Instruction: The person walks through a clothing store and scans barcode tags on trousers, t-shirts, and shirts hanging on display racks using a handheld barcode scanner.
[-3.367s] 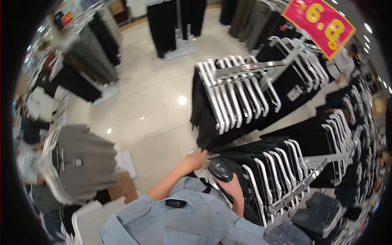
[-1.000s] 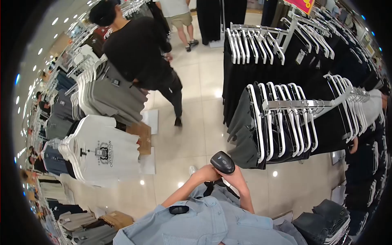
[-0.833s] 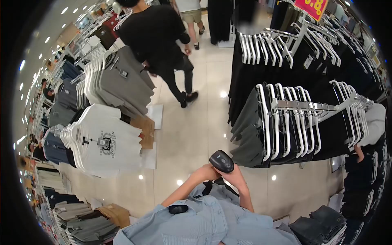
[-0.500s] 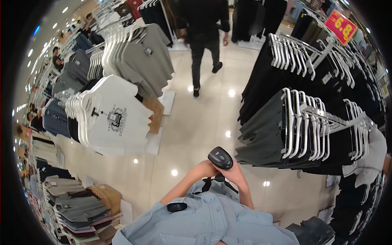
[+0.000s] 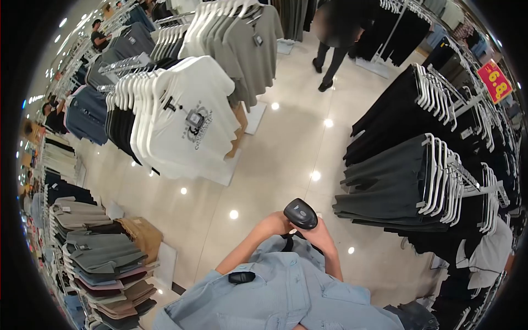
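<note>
While your right hand (image 5: 314, 231) has its grip around the black scanner (image 5: 301, 213) at near centre, your left hand (image 5: 276, 223) sits just left, its grip impossible to tell; white shirts (image 5: 175, 135) hang farther left.

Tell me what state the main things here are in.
Black handheld scanner, held; power state unclear
Right hand, closed around the scanner
Left hand, close beside the right; grip unclear
White printed T-shirt, hanging
Dark grey garments, hung in a row
Red price sign, displayed, tilted in view
</note>
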